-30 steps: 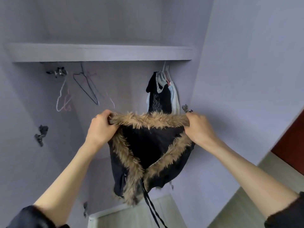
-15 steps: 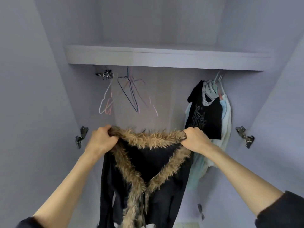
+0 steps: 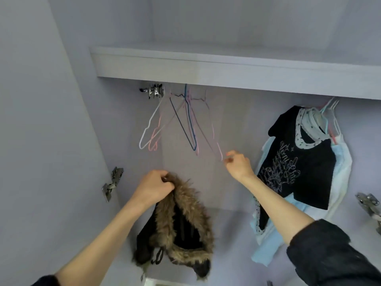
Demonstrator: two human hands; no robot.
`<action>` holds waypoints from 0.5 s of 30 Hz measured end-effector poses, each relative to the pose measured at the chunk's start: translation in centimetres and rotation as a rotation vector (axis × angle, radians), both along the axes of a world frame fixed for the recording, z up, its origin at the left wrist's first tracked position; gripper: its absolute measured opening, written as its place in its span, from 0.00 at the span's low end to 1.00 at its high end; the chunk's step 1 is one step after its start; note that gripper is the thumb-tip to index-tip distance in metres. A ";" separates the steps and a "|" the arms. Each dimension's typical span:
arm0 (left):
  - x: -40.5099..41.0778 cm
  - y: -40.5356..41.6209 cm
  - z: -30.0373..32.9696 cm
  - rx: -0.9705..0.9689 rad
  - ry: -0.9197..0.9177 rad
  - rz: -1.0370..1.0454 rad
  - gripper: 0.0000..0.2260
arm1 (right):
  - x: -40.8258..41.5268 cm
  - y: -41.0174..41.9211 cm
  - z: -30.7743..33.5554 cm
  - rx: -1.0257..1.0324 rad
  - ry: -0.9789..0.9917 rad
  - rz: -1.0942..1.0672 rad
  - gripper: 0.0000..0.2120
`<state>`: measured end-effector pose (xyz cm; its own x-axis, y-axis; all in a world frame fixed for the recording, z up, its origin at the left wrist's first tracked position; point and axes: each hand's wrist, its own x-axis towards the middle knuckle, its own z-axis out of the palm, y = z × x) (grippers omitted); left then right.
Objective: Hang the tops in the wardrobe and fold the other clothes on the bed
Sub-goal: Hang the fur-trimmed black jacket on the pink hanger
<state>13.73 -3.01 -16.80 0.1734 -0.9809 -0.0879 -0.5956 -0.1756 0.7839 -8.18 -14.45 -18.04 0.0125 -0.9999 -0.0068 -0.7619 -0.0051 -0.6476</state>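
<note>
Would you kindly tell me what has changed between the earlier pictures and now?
The right hand let go of the black fur-trimmed top and rose to the pale pink wire hanger. The left hand still grips the top, now drooping bunched. The hung black printed T-shirt stayed.

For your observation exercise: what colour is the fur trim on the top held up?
Tan-brown fur trim on a black top, seen in the head view.

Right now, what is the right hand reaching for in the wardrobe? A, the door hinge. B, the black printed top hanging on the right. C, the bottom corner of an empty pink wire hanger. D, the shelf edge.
C: the right hand pinches at the lower tip of a pink wire hanger, while the left hand holds the fur-trimmed top.
</note>
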 end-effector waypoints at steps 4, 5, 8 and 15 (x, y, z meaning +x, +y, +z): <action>0.3 -1.4 0.7 0.016 0.158 0.107 0.11 | 1.6 -5.5 -0.5 0.123 -0.103 -0.041 0.28; 0.6 -1.7 1.1 0.012 0.164 0.136 0.11 | 2.1 -6.5 -0.4 0.130 -0.089 -0.026 0.31; 1.2 -2.7 1.7 -0.022 0.168 0.192 0.11 | 3.2 -9.0 -0.3 0.139 -0.101 -0.005 0.32; 1.3 -3.7 2.0 -0.069 0.235 0.226 0.10 | 4.8 -11.7 0.0 0.219 -0.594 -0.153 0.14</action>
<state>14.98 -6.73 -14.80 0.3702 -0.9249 -0.0863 -0.3491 -0.2246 0.9098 -3.39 -26.17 -18.06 -0.0659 -0.9670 -0.2461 -0.2553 0.2548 -0.9327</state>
